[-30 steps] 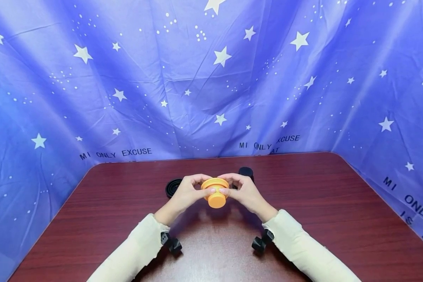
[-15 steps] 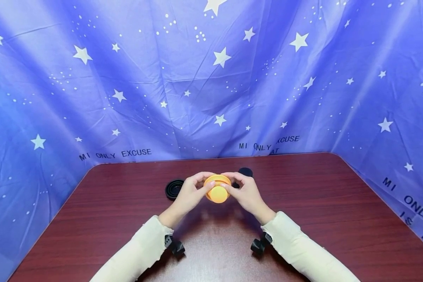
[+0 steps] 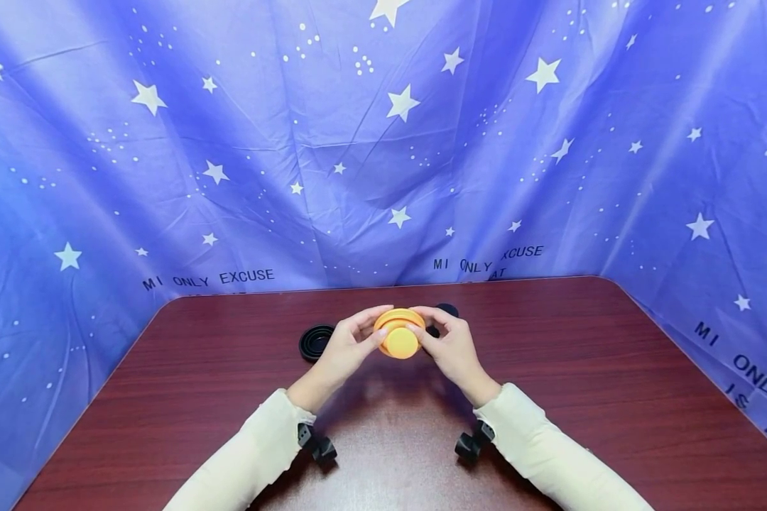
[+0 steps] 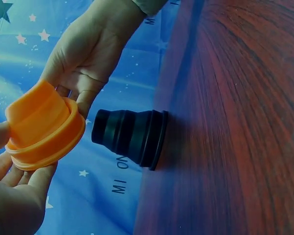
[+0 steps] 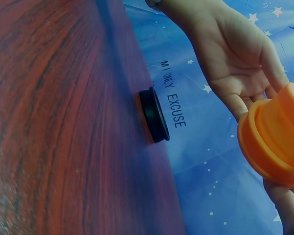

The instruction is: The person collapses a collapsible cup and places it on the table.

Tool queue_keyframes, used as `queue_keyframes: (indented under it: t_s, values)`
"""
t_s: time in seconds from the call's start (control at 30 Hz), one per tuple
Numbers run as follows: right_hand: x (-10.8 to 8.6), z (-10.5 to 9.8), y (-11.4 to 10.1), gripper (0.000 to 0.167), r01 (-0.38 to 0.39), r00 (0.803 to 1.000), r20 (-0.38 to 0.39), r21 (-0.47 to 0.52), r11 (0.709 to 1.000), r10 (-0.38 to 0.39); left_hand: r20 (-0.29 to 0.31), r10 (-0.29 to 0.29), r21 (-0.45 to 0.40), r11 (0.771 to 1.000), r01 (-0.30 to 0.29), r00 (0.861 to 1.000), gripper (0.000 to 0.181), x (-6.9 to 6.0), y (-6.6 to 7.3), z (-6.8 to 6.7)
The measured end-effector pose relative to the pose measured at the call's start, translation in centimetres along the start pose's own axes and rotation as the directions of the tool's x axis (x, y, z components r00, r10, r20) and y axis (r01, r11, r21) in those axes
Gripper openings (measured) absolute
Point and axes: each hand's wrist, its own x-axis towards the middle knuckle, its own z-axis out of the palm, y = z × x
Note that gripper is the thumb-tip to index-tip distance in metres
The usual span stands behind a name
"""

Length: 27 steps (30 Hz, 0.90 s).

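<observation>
An orange collapsible cup (image 3: 401,342) is held up off the table between both hands, its narrow round base facing the head camera. My left hand (image 3: 342,351) grips its left side, thumb near the base and fingers at the wide rim. On the opposite side my right hand (image 3: 450,348) holds it the same way. Both wrist views show the orange cup (image 4: 44,127) partly folded, with a stepped wall above the thick rim. Some fingertips are hidden behind the cup.
A flattened black collapsible cup (image 3: 313,342) lies on the red-brown table (image 3: 588,397) behind my left hand. An extended black cup (image 4: 132,134) stands rim down behind my right hand, partly hidden in the head view. A starry blue curtain (image 3: 358,142) hangs beyond the table.
Both hands have raised the orange cup slightly, away and to the right. Its base has tilted up toward the head camera, and the thumbs have shifted apart to the base's sides.
</observation>
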Motion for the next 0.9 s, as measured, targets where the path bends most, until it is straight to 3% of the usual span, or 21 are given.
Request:
queue_keyframes:
  t_s: [0.17, 0.4, 0.5, 0.73, 0.9]
  values:
    - [-0.1, 0.2, -0.1, 0.025, -0.015, 1.0, -0.008, 0.002, 1.0, 0.015, -0.023, 0.057, 0.039, 0.998, -0.056, 0.998, 0.038, 0.1, -0.2, 0.2]
    - [-0.1, 0.2, -0.3, 0.025, -0.082, 0.996, 0.021, 0.046, 0.996, 0.081, -0.079, 0.122, 0.183, 0.977, -0.106, 0.989, 0.034, 0.3, -0.5, 0.0]
    - [-0.1, 0.1, -0.4, 0.025, -0.127, 0.991, 0.058, 0.05, 0.991, 0.124, -0.085, 0.119, 0.218, 0.971, -0.098, 0.989, 0.034, 0.3, -0.5, -0.1]
    - [0.0, 0.0, -0.1, 0.03, -0.133, 0.979, 0.162, 0.041, 0.99, 0.125, -0.016, 0.084, 0.229, 0.97, -0.078, 0.996, 0.036, 0.1, -0.3, -0.2]
    - [0.1, -0.1, 1.8, 0.029, -0.108, 0.984, 0.15, 0.039, 0.993, 0.101, -0.02, 0.065, 0.2, 0.978, -0.06, 0.998, 0.036, 0.2, -0.2, -0.2]
